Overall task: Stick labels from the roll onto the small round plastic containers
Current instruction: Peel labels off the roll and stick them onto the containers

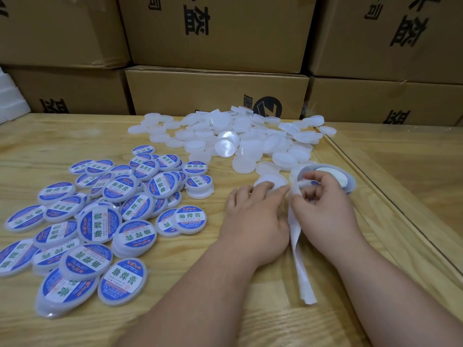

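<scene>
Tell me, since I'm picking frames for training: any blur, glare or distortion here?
Head view: wide-angle bending stretches the labelled containers at lower left and curves the cardboard boxes; glare on one unlabelled container; both hands slightly soft.

This looks like a stockroom or small packing workshop; stacked cardboard cartons printed with large black characters wall off the whole back of the view; a pale wooden table stands just before them; on it lie a heap of unlabelled white containers and a spread of labelled containers bearing identical blue-and-white labels; such bulk repetition suggests batch packaging rather than a home.
</scene>
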A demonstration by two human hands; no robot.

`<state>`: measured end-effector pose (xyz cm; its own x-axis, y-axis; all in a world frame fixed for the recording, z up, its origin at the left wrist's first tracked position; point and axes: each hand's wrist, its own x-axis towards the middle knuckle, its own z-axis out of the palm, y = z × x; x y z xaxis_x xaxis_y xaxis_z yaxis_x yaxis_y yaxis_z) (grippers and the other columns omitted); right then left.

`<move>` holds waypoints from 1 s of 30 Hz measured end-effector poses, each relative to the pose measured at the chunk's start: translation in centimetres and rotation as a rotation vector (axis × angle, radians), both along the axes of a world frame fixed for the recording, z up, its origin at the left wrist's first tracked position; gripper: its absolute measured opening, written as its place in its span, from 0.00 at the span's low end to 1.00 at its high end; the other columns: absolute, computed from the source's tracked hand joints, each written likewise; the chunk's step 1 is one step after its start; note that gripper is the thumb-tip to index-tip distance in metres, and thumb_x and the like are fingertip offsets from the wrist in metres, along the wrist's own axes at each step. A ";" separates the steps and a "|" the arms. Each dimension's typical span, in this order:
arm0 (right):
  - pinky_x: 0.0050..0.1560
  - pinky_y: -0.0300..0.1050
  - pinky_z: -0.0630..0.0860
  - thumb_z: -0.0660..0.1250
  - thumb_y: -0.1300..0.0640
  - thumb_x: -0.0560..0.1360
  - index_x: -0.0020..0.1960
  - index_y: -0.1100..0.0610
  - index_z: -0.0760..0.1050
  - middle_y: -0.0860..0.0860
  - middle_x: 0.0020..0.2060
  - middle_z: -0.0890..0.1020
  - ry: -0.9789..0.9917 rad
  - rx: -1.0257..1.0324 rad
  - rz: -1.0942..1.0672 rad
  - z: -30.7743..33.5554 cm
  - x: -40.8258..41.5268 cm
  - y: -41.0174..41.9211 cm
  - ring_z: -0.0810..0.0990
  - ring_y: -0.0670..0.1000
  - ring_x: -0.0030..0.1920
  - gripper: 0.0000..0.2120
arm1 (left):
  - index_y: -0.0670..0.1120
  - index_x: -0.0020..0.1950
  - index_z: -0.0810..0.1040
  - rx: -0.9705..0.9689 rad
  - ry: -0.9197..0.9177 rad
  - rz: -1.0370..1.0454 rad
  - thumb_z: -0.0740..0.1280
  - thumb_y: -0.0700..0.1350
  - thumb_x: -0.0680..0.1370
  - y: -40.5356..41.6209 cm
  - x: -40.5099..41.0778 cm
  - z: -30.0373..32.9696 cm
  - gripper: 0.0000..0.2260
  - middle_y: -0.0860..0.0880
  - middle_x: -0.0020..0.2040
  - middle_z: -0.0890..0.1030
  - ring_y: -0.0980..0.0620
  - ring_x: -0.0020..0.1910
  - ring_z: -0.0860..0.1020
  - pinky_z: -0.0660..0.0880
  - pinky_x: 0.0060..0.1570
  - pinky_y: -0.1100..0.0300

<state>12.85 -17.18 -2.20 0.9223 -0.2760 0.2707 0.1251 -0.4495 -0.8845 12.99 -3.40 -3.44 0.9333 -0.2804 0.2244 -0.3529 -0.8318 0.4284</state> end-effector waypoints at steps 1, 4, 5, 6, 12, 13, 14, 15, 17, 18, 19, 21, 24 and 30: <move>0.34 0.26 0.69 0.68 0.61 0.75 0.60 0.46 0.71 0.45 0.35 0.82 0.011 -0.001 0.013 0.1 -0.1 -0.1 0.79 0.39 0.35 0.17 | 0.63 0.78 0.59 -0.016 -0.013 0.010 0.58 0.50 0.78 0.0 0.0 0.0 0.28 0.57 0.77 0.61 0.49 0.75 0.56 0.44 0.77 0.50; 0.32 0.27 0.69 0.65 0.59 0.75 0.53 0.46 0.77 0.42 0.33 0.81 0.054 0.003 0.076 0.7 -0.4 -0.6 0.76 0.38 0.32 0.11 | 0.63 0.76 0.62 -0.069 -0.018 0.054 0.60 0.49 0.76 0.0 0.0 0.1 0.28 0.56 0.75 0.61 0.50 0.74 0.56 0.47 0.75 0.52; 0.30 0.30 0.69 0.63 0.58 0.74 0.48 0.49 0.80 0.46 0.31 0.79 0.072 0.002 0.100 0.9 -0.5 -0.7 0.74 0.41 0.30 0.08 | 0.64 0.77 0.60 -0.070 -0.004 0.053 0.60 0.49 0.77 0.1 0.1 0.0 0.28 0.56 0.78 0.57 0.50 0.76 0.53 0.46 0.76 0.51; 0.29 0.37 0.68 0.62 0.59 0.72 0.40 0.53 0.79 0.50 0.28 0.74 0.096 -0.003 0.114 1.0 -0.6 -0.8 0.70 0.44 0.28 0.08 | 0.65 0.78 0.58 -0.050 0.014 0.033 0.59 0.50 0.78 0.0 0.2 0.0 0.28 0.56 0.81 0.51 0.51 0.79 0.48 0.43 0.77 0.50; 0.35 0.49 0.58 0.57 0.61 0.68 0.34 0.62 0.61 0.51 0.29 0.61 0.178 -0.001 0.043 1.4 -1.1 -0.9 0.59 0.51 0.32 0.06 | 0.64 0.81 0.46 0.118 0.063 -0.067 0.51 0.53 0.83 -0.1 0.4 -0.4 0.27 0.58 0.83 0.43 0.49 0.81 0.36 0.34 0.77 0.44; 0.35 0.49 0.58 0.56 0.58 0.66 0.33 0.59 0.61 0.50 0.28 0.62 0.178 -0.003 0.032 1.4 -1.1 -0.8 0.59 0.51 0.31 0.06 | 0.64 0.80 0.47 0.122 0.057 -0.060 0.51 0.53 0.83 -0.1 0.3 -0.4 0.27 0.57 0.83 0.45 0.48 0.81 0.39 0.34 0.77 0.43; 0.35 0.49 0.59 0.55 0.56 0.64 0.32 0.57 0.60 0.49 0.28 0.62 0.178 -0.002 0.018 1.5 -1.1 -0.7 0.60 0.51 0.31 0.06 | 0.64 0.80 0.48 0.121 0.049 -0.051 0.52 0.53 0.82 -0.1 0.3 -0.4 0.27 0.57 0.83 0.48 0.48 0.81 0.42 0.35 0.77 0.43; 0.35 0.49 0.60 0.55 0.56 0.63 0.31 0.57 0.60 0.50 0.27 0.64 0.175 0.003 0.001 1.5 -1.1 -0.7 0.61 0.51 0.31 0.06 | 0.65 0.80 0.50 0.115 0.040 -0.039 0.53 0.53 0.82 -0.1 0.2 -0.4 0.27 0.56 0.82 0.50 0.47 0.80 0.45 0.36 0.77 0.43; 0.36 0.50 0.64 0.56 0.58 0.66 0.32 0.62 0.63 0.55 0.30 0.68 0.172 0.034 -0.012 1.2 -0.8 -0.8 0.66 0.52 0.32 0.08 | 0.65 0.79 0.53 0.093 0.025 -0.017 0.55 0.53 0.81 -0.1 0.2 -0.3 0.26 0.55 0.80 0.55 0.48 0.78 0.49 0.39 0.77 0.42; 0.36 0.49 0.65 0.56 0.61 0.69 0.34 0.66 0.65 0.57 0.31 0.70 0.176 0.030 -0.006 1.0 -0.6 -0.9 0.67 0.54 0.34 0.09 | 0.65 0.79 0.54 0.083 0.017 -0.008 0.55 0.53 0.81 -0.1 0.2 -0.3 0.26 0.55 0.78 0.56 0.49 0.77 0.51 0.40 0.77 0.43; 0.36 0.49 0.64 0.57 0.63 0.71 0.36 0.70 0.66 0.59 0.31 0.70 0.177 0.024 -0.001 0.8 -0.5 -1.0 0.67 0.55 0.34 0.10 | 0.66 0.78 0.55 0.073 0.009 0.000 0.56 0.54 0.80 -0.1 0.2 -0.2 0.26 0.54 0.77 0.57 0.49 0.76 0.51 0.41 0.77 0.43; 0.35 0.52 0.65 0.58 0.61 0.72 0.39 0.74 0.69 0.65 0.30 0.71 0.166 0.049 0.006 0.6 -0.4 -1.1 0.68 0.55 0.34 0.14 | 0.67 0.78 0.55 0.058 0.006 0.015 0.57 0.54 0.80 -0.2 0.2 -0.3 0.27 0.53 0.78 0.55 0.50 0.76 0.49 0.41 0.77 0.44; 0.27 0.41 0.70 0.57 0.53 0.72 0.38 0.72 0.72 0.67 0.32 0.76 0.149 0.083 0.013 0.7 -0.6 -1.0 0.72 0.49 0.28 0.20 | 0.70 0.78 0.48 0.089 0.081 0.019 0.55 0.56 0.80 -0.4 0.5 -0.3 0.28 0.53 0.83 0.40 0.46 0.80 0.36 0.37 0.78 0.43; 0.34 0.46 0.68 0.50 0.21 0.70 0.37 0.70 0.67 0.63 0.27 0.70 0.073 0.118 0.022 0.7 -0.6 -0.9 0.70 0.52 0.28 0.47 | 0.70 0.78 0.49 0.145 0.159 0.030 0.52 0.61 0.81 -0.6 0.9 -0.1 0.25 0.48 0.83 0.36 0.42 0.80 0.32 0.37 0.78 0.42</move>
